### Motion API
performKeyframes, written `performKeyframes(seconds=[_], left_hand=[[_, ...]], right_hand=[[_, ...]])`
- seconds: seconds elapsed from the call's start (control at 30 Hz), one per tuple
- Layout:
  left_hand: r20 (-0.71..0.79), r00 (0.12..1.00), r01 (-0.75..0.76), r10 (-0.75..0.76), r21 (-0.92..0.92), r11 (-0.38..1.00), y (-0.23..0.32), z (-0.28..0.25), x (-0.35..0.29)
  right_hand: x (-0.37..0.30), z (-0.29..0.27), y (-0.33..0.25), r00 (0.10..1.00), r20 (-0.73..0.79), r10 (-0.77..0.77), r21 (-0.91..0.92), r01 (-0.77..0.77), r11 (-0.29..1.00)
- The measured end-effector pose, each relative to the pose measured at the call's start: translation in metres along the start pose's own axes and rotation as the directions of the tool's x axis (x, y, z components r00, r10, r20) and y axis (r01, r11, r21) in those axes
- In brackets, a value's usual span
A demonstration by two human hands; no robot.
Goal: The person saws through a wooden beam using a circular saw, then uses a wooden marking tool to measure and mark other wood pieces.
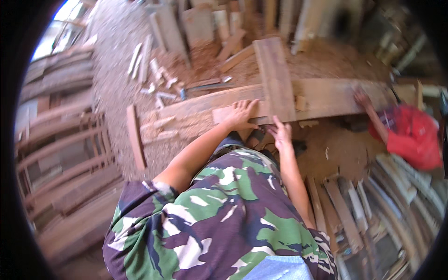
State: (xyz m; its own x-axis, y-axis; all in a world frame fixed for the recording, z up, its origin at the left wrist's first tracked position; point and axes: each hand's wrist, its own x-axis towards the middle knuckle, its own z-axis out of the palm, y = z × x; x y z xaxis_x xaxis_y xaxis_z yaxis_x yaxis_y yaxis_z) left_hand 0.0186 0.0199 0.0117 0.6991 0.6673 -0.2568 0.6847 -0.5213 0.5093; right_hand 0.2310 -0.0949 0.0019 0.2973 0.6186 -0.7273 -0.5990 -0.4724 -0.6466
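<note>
At 1 long bench [326, 98], you have 2 hands: 1 left hand [242, 113] and 1 right hand [281, 133]. On the bench, 1 wide board [276, 77], 1 shorter board [223, 115] and 1 small block [301, 103]. At the bench's left end, 1 reddish plank [136, 135]; at its right end, 1 co-worker [413, 135], 1 co-worker's hand [360, 96] showing. Beyond the bench, wood scraps [161, 77] too blurred for you to count.
</note>
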Motion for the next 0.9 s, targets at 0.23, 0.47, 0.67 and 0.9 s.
performKeyframes(seconds=[0.23,0.47,0.67,0.9], left_hand=[[-0.081,0.989,0.114,-0.124,-0.119,0.986,0.004,0.009,0.001],[-0.119,0.987,0.107,-0.111,-0.035,0.994,0.01,0.009,-0.001],[-0.205,0.974,0.112,-0.093,0.081,0.99,0.005,0.025,0.004],[-0.172,0.981,0.112,-0.094,0.099,0.989,0.015,0.012,0.001]], right_hand=[[-0.026,-0.048,-0.023,0.987,-0.013,-0.161,0.122,0.161,0.979],[-0.07,-0.135,-0.046,0.98,-0.035,-0.194,0.133,0.197,0.971],[-0.078,-0.147,-0.009,0.987,-0.099,-0.123,0.179,0.139,0.974],[-0.059,-0.136,0.026,0.999,-0.033,-0.03,0.245,0.037,0.969]])
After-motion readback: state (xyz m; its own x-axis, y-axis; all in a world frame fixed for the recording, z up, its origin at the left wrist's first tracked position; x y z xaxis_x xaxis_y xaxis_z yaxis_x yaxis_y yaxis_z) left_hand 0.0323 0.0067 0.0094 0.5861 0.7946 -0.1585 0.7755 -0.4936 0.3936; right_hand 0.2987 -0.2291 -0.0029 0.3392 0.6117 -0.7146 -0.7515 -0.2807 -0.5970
